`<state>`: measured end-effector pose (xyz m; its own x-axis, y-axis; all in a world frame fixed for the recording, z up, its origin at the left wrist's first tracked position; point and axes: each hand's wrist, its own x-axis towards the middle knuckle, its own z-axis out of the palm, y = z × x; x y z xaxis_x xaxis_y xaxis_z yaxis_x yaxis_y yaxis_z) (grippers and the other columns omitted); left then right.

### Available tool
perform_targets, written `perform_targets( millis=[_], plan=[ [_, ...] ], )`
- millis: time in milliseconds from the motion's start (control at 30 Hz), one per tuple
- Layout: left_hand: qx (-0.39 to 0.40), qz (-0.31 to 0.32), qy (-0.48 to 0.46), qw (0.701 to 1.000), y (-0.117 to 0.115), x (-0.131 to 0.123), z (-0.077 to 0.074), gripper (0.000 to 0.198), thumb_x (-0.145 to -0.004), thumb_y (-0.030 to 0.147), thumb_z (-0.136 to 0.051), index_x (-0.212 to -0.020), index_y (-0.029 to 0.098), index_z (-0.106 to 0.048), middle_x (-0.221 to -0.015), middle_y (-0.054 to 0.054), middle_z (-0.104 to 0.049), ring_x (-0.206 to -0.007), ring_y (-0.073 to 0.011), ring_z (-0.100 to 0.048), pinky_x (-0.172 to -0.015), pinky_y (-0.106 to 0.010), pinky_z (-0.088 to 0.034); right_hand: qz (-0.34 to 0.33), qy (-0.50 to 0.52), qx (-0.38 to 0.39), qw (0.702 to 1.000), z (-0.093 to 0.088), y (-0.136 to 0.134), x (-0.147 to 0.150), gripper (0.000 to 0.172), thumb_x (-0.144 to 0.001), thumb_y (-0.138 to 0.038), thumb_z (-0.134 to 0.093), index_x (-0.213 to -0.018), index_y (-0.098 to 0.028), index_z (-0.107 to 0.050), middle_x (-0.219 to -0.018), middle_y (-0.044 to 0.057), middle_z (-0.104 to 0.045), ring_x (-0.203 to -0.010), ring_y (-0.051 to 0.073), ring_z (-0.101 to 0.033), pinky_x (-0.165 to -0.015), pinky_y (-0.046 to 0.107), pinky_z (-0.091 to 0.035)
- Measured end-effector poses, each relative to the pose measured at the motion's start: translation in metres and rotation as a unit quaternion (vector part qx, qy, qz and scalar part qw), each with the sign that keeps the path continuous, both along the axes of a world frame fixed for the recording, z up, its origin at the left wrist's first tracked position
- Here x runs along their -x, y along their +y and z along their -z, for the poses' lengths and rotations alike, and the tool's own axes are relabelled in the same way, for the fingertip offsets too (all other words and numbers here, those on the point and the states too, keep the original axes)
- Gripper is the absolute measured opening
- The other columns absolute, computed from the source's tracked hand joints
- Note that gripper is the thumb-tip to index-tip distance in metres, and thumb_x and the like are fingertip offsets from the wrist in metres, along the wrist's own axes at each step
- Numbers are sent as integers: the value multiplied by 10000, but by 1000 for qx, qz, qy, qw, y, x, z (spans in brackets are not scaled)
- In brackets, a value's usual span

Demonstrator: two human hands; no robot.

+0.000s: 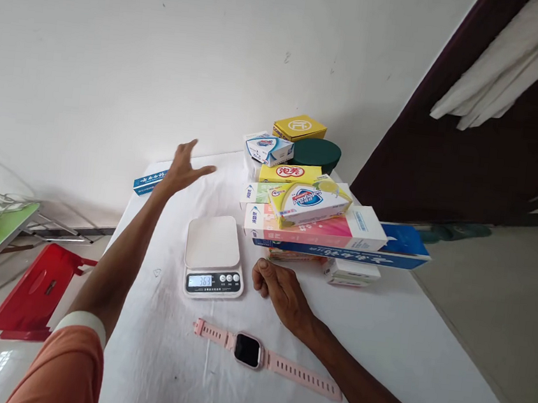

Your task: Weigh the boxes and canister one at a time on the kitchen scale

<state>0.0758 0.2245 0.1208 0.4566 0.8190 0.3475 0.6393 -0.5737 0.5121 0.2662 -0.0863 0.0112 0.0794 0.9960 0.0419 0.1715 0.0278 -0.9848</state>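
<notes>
A pink watch (247, 350) lies nearest on the white tabletop (403, 344). Beyond it, the right hand (279, 289) rests curled and empty beside a bare kitchen scale (214, 256). Stacked boxes (315, 222) sit behind. Farthest, the left hand (186, 167) hovers with fingers spread, empty, above a blue box (148, 182).

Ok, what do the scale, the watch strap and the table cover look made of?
Scale: probably white plastic, smooth and faintly glossy, with moulded rounded edges. Watch strap: pink rubber or silicone by its look, matte, ribbed, lying limp. Table cover: white cloth or thin sheet, matte with soft creases.
</notes>
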Motion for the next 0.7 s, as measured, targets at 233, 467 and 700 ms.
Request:
perform_targets(
  millis=[233,467,700],
  plan=[
    [61,80,-23,995,-17,-134,-24,1175,-612,801,-891,-1516,165,-495,-1527,-268,-511,-1491,-530,-446,-1191,-699,-375,-3,-5,-25,1000,2,1,1,700,-1049,-769,-264,-658,-239,-500,-606,-5,-523,-571,150,-509,-604,300,-408],
    [58,48,-21,997,-23,-153,-24,994,-637,650,-923,-1420,176,-535,-1434,-226,-584,-1390,-448,-546,-1141,-621,-465,-7,-18,-54,998,-1,3,2,687,-1063,-755,-252,-652,-248,-467,-604,-10,-517,-572,148,-504,-603,287,-413],
    [-53,-5,-99,994,-45,-102,-42,885,-697,561,-912,-1406,206,-521,-1410,-179,-576,-1339,-378,-588,-1122,-556,-515,-7,-14,-54,998,1,6,3,696,-1039,-785,-253,-662,-248,-484,-615,-2,-543,-572,147,-509,-586,279,-419]
  ],
)
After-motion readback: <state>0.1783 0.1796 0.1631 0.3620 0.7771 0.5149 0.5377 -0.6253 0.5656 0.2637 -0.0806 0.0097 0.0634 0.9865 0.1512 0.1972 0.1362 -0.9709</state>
